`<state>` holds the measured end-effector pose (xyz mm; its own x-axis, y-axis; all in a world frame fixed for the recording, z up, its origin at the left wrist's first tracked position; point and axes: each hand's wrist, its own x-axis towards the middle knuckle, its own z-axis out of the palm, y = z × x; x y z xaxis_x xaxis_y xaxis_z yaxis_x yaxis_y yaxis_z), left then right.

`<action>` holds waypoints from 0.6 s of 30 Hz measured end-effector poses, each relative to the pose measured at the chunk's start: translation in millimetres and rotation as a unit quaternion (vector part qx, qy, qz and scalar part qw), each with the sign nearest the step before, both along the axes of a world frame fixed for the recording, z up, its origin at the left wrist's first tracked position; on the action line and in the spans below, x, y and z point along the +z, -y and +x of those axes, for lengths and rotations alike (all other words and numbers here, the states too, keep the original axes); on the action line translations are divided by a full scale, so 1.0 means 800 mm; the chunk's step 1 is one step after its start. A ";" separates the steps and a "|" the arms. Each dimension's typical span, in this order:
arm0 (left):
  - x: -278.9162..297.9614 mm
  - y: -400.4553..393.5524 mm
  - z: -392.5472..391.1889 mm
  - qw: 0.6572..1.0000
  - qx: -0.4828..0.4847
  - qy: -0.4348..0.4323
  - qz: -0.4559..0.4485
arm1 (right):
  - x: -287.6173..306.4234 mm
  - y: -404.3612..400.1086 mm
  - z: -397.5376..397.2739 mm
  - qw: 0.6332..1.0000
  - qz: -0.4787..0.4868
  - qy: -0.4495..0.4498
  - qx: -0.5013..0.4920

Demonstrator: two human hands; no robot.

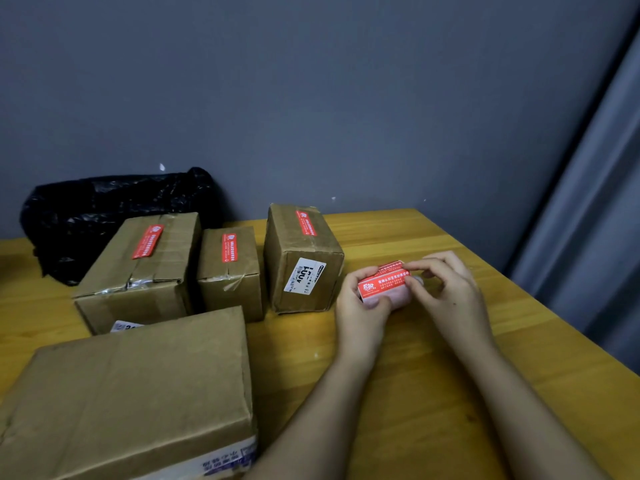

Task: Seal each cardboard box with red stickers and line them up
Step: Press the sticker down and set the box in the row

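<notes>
Sticker roll [382, 285]: red, white print too small to read; over the table [433, 375] near its right edge.
My left hand [360, 308]: curled round the roll.
My right hand [446, 289]: fingertips pinching the roll's top strip.
Sealed boxes: three at the back edge, a red sticker [148, 241] atop the left one.
Near box [138, 393]: unstickered, cut off by the frame; label blurred.

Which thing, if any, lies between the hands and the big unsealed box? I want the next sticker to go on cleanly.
Nothing visible: only bare table separates the hands, holding the stickers, from the big box.
</notes>
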<state>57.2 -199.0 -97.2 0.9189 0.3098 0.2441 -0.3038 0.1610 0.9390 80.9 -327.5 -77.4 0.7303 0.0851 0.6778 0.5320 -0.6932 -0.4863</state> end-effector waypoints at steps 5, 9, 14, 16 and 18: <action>-0.001 0.000 0.000 1.000 0.001 -0.006 0.018 | -0.001 -0.001 0.001 1.000 0.001 -0.008 -0.006; -0.003 0.001 0.001 0.999 0.014 -0.012 0.034 | 0.003 -0.004 -0.003 1.000 0.019 -0.008 0.006; -0.002 0.001 0.001 0.997 0.025 -0.013 0.070 | 0.015 -0.001 -0.012 0.999 -0.031 0.013 0.042; -0.003 0.001 0.001 0.996 0.033 -0.015 0.086 | 0.020 0.003 -0.014 0.997 -0.043 0.014 0.059; -0.005 0.001 0.003 0.994 0.044 -0.020 0.100 | 0.023 0.005 -0.015 0.996 -0.046 0.002 0.080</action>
